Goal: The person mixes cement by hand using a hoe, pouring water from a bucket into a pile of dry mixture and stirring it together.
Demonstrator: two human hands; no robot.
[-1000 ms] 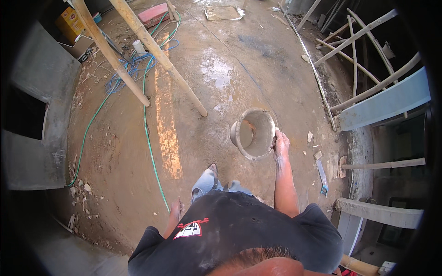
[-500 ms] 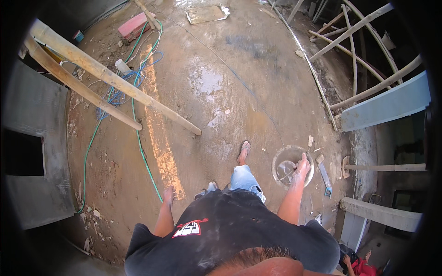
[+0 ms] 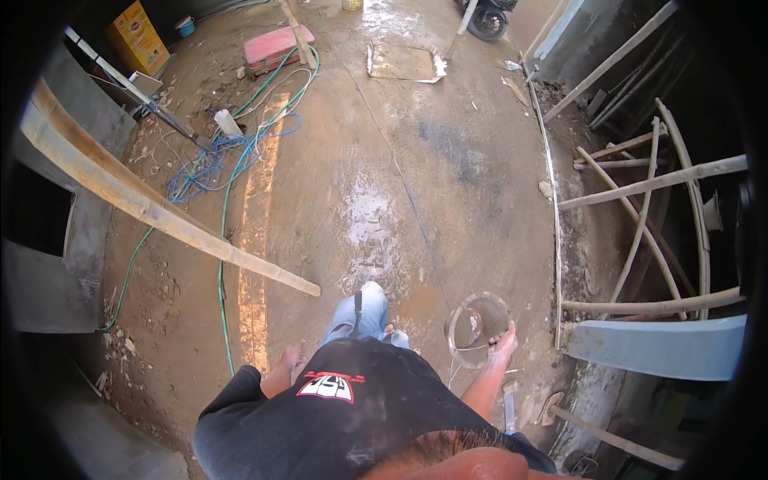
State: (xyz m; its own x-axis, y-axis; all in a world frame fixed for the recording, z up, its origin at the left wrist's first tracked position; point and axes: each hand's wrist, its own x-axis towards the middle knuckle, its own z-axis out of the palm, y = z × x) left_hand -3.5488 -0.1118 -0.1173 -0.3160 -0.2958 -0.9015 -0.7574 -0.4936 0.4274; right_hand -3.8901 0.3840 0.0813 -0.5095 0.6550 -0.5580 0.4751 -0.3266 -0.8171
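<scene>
My right hand (image 3: 502, 346) is closed on the thin handle of a grey, mortar-stained bucket (image 3: 457, 318), at its right side. The bucket tilts in front of my right leg; a little wet greyish stuff shows inside. My left hand (image 3: 290, 357) hangs beside my left hip, fingers loosely apart, with nothing visible in it. One knee of my pale blue jeans is forward.
Bamboo poles (image 3: 200, 244) slant in from the left. A green hose (image 3: 223, 288) and tangled blue cord (image 3: 192, 178) lie by an orange-brown strip (image 3: 254, 216). Crossed poles (image 3: 640, 208) stand right. A shallow tray (image 3: 404, 62), red box (image 3: 276, 48) and motorbike wheel (image 3: 488, 22) are ahead.
I have stepped forward, and my other leg now leads. The bucket has come along in my right hand and tilts more. The saw on the ground has slipped behind my right arm.
</scene>
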